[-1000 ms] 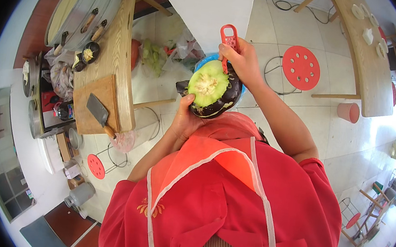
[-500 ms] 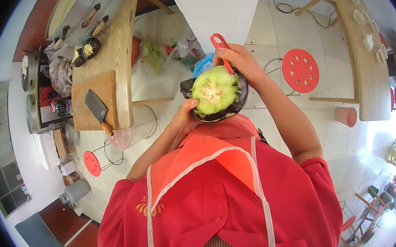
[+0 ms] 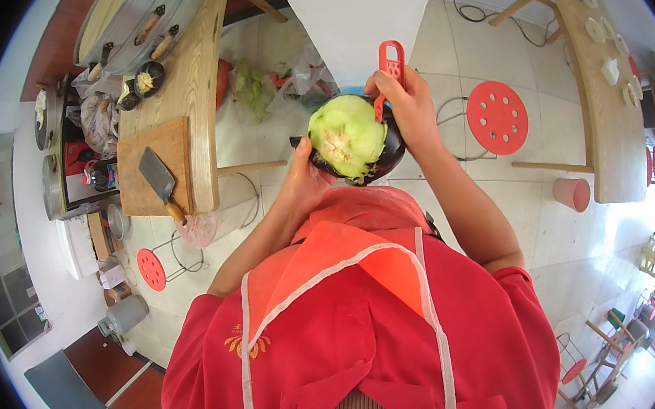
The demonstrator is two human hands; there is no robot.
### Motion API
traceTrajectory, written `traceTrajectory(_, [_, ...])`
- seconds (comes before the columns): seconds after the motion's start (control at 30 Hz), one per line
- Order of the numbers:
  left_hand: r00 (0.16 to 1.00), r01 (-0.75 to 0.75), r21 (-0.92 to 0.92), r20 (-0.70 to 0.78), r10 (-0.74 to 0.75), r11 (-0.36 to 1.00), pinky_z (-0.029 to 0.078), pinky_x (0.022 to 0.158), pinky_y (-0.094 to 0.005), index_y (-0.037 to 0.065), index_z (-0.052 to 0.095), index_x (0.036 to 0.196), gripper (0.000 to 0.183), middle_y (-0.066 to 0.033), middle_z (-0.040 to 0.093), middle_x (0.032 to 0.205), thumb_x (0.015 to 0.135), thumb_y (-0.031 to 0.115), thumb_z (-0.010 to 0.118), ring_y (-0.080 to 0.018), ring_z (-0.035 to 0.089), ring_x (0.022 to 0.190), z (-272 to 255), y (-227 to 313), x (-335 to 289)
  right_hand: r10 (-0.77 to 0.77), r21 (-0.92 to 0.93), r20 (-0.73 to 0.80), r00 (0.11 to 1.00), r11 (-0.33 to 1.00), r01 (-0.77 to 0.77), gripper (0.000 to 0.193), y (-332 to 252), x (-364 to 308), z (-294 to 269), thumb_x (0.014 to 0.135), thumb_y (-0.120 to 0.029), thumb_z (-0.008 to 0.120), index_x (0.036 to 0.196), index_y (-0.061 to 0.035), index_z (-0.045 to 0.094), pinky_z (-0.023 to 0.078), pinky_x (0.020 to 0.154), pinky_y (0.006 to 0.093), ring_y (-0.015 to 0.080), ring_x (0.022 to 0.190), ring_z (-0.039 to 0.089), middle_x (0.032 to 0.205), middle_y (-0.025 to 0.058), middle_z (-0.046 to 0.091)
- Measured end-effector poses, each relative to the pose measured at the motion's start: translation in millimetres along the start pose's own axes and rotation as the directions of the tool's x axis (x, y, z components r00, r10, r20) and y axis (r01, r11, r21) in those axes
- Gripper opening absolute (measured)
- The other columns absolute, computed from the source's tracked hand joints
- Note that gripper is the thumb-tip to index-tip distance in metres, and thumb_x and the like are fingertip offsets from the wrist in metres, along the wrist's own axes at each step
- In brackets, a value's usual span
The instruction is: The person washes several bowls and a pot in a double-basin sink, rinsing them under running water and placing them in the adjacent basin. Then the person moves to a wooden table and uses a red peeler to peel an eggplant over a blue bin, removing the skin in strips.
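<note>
A large round eggplant (image 3: 343,137) is held up in front of my chest, its top face peeled pale green and dark purple skin still around the side. My left hand (image 3: 305,175) grips it from the left and below, thumb along the near-left edge. In my right hand (image 3: 409,106) is a red peeler (image 3: 390,67), its handle pointing up and away and its head against the eggplant's right edge. A dark flap of skin sticks out at the eggplant's left. My left fingers are partly hidden beneath it.
To the left, a wooden table (image 3: 207,146) bears a cutting board (image 3: 132,146), a cleaver (image 3: 158,176), dark eggplant pieces (image 3: 149,78) and a big metal steamer (image 3: 145,13). A red stool (image 3: 497,117) stands to the right. Plastic bags (image 3: 303,84) with greens lie beyond the table.
The peeler has moved up and right, its handle now more upright. The eggplant has shifted slightly left and tilted, and my left hand has moved with it.
</note>
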State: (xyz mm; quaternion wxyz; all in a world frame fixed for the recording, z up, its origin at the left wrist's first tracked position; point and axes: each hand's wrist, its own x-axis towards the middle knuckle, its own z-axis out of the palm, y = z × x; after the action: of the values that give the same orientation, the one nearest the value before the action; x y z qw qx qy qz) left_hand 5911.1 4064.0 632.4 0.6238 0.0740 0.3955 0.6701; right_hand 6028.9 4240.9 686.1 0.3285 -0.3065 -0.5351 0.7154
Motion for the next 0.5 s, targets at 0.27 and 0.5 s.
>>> traceTrajectory(0.27, [0.999,-0.003,-0.079,-0.033,0.001,0.997,0.042,0.104,-0.0389,0.009,0.038,0.139,0.058,-0.0059,0.050,0.136,0.091,0.034,0.061,-0.0206,0.049,0.125,2,-8,2,-0.064,-0.108,0.079,0.995,0.991,0.072,0.022,-5,-12,13,0.088,-0.020,0.059,0.093,0.0010,0.061,0.045,0.070,0.0258,0.0078,0.074,0.053,0.081,0.0014,0.060])
traceTrajectory(0.5, [0.988,0.146,-0.121,0.066,-0.138,0.982,0.043,0.103,-0.0423,0.010,0.033,0.142,0.066,-0.0090,0.049,0.137,0.090,0.038,0.061,-0.0247,0.050,0.124,5,-7,-8,-0.012,-0.243,0.233,0.972,0.967,0.070,0.029,-5,4,11,0.086,-0.028,0.063,0.084,0.0000,0.057,0.042,0.063,0.0263,0.0077,0.068,0.048,0.072,-0.0005,0.055])
